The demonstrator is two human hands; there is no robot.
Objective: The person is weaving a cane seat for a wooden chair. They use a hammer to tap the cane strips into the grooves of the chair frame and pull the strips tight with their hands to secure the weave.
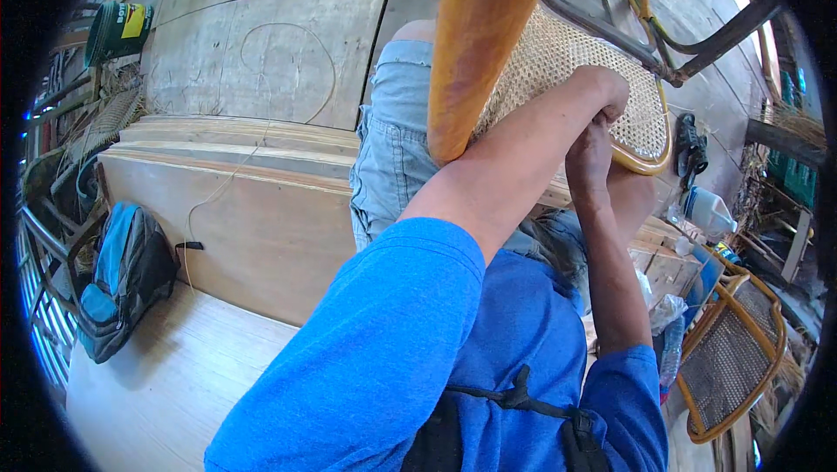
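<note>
A chair seat of pale woven cane in a glossy yellow-brown rattan frame rests tilted over my knees in denim shorts. My left hand is closed in a fist on the weave near the frame's lower rim. My right hand reaches up right beneath it and touches it; its fingertips are hidden behind the left hand. A thick orange-brown rattan pole of the same piece crosses close in front of my left forearm.
Stacked plywood boards lie to my left, with a blue and grey backpack leaning below them. A green tin stands far left. At right are a black tool, a plastic bottle and a second cane chair.
</note>
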